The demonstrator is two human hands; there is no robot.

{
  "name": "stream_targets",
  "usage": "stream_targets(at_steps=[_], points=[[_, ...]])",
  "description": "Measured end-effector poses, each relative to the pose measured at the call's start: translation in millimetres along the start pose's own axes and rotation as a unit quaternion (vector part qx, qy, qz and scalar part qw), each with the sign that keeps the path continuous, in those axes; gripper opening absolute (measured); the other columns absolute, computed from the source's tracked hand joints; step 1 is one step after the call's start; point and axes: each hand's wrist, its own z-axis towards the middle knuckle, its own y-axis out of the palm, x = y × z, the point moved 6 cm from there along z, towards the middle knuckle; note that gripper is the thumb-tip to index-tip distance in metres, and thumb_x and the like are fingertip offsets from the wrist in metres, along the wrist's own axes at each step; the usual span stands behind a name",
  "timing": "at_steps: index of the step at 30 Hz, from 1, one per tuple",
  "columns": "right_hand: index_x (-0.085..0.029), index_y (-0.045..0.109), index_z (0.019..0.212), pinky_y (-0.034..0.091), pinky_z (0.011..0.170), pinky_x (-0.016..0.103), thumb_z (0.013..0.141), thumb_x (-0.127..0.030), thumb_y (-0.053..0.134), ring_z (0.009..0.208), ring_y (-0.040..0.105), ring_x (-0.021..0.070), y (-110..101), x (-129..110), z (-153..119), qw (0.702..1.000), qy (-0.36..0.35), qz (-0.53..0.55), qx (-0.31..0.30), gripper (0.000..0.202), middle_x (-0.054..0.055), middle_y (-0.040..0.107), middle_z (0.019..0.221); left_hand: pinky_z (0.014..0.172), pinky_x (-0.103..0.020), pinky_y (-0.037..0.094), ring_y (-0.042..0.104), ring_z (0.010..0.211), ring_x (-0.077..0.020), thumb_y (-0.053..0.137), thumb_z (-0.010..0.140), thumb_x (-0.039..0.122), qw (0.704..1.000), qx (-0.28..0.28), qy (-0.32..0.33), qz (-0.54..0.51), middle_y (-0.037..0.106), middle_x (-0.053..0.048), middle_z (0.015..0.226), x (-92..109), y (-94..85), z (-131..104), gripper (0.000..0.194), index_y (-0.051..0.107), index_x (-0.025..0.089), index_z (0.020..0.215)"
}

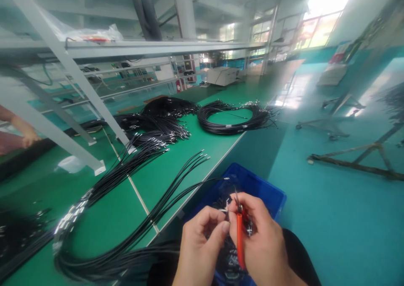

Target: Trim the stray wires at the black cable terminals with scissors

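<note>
My left hand (203,239) is closed, its thumb and forefinger pinching the light-coloured end of a thin cable. My right hand (257,231) is wrapped round red-handled pliers (240,239), whose narrow tips point up and away; its fingertips almost meet the left ones. Below both hands sits a blue bin (265,185) with small dark and shiny pieces in it. Left of my hands, a looped bundle of black cables (126,252) lies on the green table (186,168), with several loose ends reaching toward the bin.
A coiled black cable bundle (217,126) lies farther along the table, beside heaps of black cables (158,124). White shelf posts (85,94) rise at the left. A co-worker's hand (28,134) shows at the far left. A wheeled stand (356,161) is on the right floor.
</note>
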Motion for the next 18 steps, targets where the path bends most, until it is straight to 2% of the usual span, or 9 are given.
stream_targets(at_steps=[2, 4, 7, 9, 12, 14, 18], points=[[-0.027, 0.061, 0.089, 0.051, 0.062, 0.027, 0.067, -0.011, 0.063, 0.066, 0.065, 0.0187, -2.6, -0.3, -1.9, 1.0, -0.024, -0.013, 0.012, 0.027, 0.001, 0.07, 0.082, 0.051, -0.018, 0.041, 0.049, 0.054, -0.0096, 0.065, 0.076, 0.028, 1.0, 0.025, 0.012, -0.001, 0.057, 0.001, 0.062, 0.2, -5.3, 1.4, 0.014, 0.062, 0.014, 0.071], [-0.026, 0.061, 0.09, 0.05, 0.061, 0.027, 0.068, -0.013, 0.063, 0.064, 0.063, 0.0182, -4.1, 4.7, -4.7, 1.0, -0.013, -0.008, -0.005, 0.026, 0.001, 0.069, 0.078, 0.05, -0.017, 0.041, 0.049, 0.052, -0.0081, 0.067, 0.075, 0.026, 0.998, 0.054, 0.024, -0.019, 0.057, 0.003, 0.061, 0.0, -12.4, 3.6, 0.012, 0.061, 0.015, 0.072], [-0.024, 0.061, 0.093, 0.05, 0.064, 0.027, 0.065, -0.017, 0.065, 0.067, 0.062, 0.0182, -0.4, 17.2, -11.3, 0.989, 0.083, 0.071, -0.097, 0.029, 0.001, 0.066, 0.076, 0.053, -0.018, 0.045, 0.053, 0.054, -0.0089, 0.068, 0.074, 0.023, 0.995, 0.083, 0.033, -0.035, 0.061, 0.002, 0.066, -0.9, -20.6, 7.1, 0.009, 0.063, 0.016, 0.076], [-0.021, 0.062, 0.089, 0.048, 0.056, 0.025, 0.062, -0.017, 0.066, 0.06, 0.059, 0.0158, 6.9, 23.2, -18.5, 0.956, 0.18, 0.141, -0.183, 0.028, 0.001, 0.066, 0.071, 0.056, -0.019, 0.048, 0.056, 0.056, -0.0098, 0.067, 0.074, 0.021, 0.994, 0.099, 0.043, -0.032, 0.063, 0.001, 0.068, -0.4, -23.7, 8.4, 0.006, 0.064, 0.016, 0.076], [-0.016, 0.061, 0.079, 0.032, 0.039, 0.018, 0.06, -0.015, 0.065, 0.04, 0.044, 0.0069, 17.8, 27.2, -29.8, 0.891, 0.301, 0.182, -0.286, 0.019, 0.0, 0.063, 0.056, 0.058, -0.02, 0.049, 0.058, 0.057, -0.0104, 0.066, 0.074, 0.018, 0.99, 0.122, 0.068, -0.025, 0.064, 0.001, 0.07, 1.6, -25.4, 8.3, 0.002, 0.065, 0.016, 0.076], [-0.015, 0.059, 0.079, 0.025, 0.036, 0.016, 0.063, -0.017, 0.064, 0.035, 0.038, 0.0039, 21.5, 29.8, -32.5, 0.87, 0.341, 0.174, -0.312, 0.017, 0.0, 0.062, 0.053, 0.057, -0.021, 0.049, 0.058, 0.058, -0.0113, 0.066, 0.074, 0.017, 0.989, 0.126, 0.08, -0.012, 0.064, 0.001, 0.071, 2.7, -24.1, 7.4, 0.002, 0.065, 0.017, 0.076], [-0.014, 0.057, 0.083, 0.026, 0.032, 0.015, 0.066, -0.024, 0.065, 0.031, 0.039, 0.0036, 27.0, 34.3, -30.8, 0.859, 0.358, 0.187, -0.316, 0.022, 0.002, 0.064, 0.057, 0.059, -0.022, 0.049, 0.059, 0.062, -0.0142, 0.065, 0.074, 0.017, 0.986, 0.112, 0.113, 0.054, 0.063, 0.0, 0.069, 7.9, -17.6, 4.7, 0.002, 0.067, 0.017, 0.074]])
